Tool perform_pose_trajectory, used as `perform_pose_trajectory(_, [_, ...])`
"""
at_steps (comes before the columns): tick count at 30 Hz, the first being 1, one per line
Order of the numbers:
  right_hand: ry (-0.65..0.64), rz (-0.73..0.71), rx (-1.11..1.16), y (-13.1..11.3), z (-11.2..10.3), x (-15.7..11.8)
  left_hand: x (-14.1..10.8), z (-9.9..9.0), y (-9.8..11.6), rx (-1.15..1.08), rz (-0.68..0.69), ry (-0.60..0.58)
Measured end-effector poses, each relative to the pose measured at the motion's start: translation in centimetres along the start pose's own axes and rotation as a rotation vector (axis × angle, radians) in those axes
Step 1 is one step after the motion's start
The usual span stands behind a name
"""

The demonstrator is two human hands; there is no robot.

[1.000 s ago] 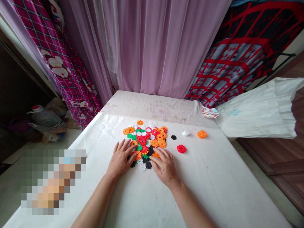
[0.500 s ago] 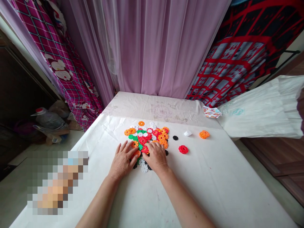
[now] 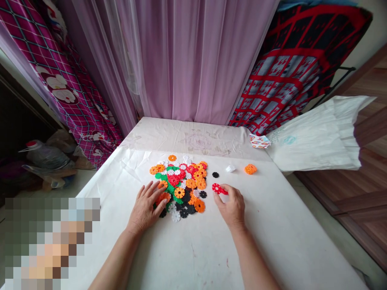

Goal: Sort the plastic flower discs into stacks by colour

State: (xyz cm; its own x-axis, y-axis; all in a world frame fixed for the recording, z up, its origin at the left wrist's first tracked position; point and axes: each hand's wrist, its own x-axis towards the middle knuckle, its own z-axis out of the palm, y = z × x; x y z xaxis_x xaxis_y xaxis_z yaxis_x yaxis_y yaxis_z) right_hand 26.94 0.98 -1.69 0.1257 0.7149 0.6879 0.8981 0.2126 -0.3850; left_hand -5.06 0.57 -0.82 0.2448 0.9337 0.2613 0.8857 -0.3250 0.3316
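Note:
A loose heap of notched plastic snowflake discs (image 3: 179, 192) in orange, red, green, white and black lies mid-table. My left hand (image 3: 145, 207) rests at the heap's left edge with its fingers spread over a few orange discs. Right of the heap, my right hand (image 3: 232, 204) pinches a red snowflake disc (image 3: 216, 188) between thumb and fingers. More red shows under those fingers, partly hidden. Beyond this hand lie a single black disc (image 3: 215, 175), a small white stack (image 3: 230, 168) and an orange stack (image 3: 250, 169).
A white cloth covers the table (image 3: 187, 257). At its right edge are a patterned paper piece (image 3: 259, 141) and a white plastic bag (image 3: 317, 137). Purple curtains (image 3: 187, 60) hang behind. A large plastic bottle (image 3: 48, 155) stands on the floor at left.
My right hand has left the heap and moved right to the red discs, where it grips one. My left hand stays at the heap's left side. The view has shifted slightly.

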Motion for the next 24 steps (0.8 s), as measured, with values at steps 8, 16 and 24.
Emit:
perform_pose_trajectory(8, [-0.024, 0.159, -0.139, 4.7, -1.0, 0.3, 0.1, 0.3, -0.5, -0.002, -0.017, 0.044])
perform_pose_trajectory(16, [-0.102, 0.113, -0.18, 4.1, -0.6, 0.2, 0.1, 0.8, -1.3, -0.061, -0.035, 0.104])
perform_pose_trajectory(24, [-0.058, 0.034, -0.144, 3.5, -0.9, 0.1, 0.2, 1.1, -2.1, -0.088, -0.193, 0.226])
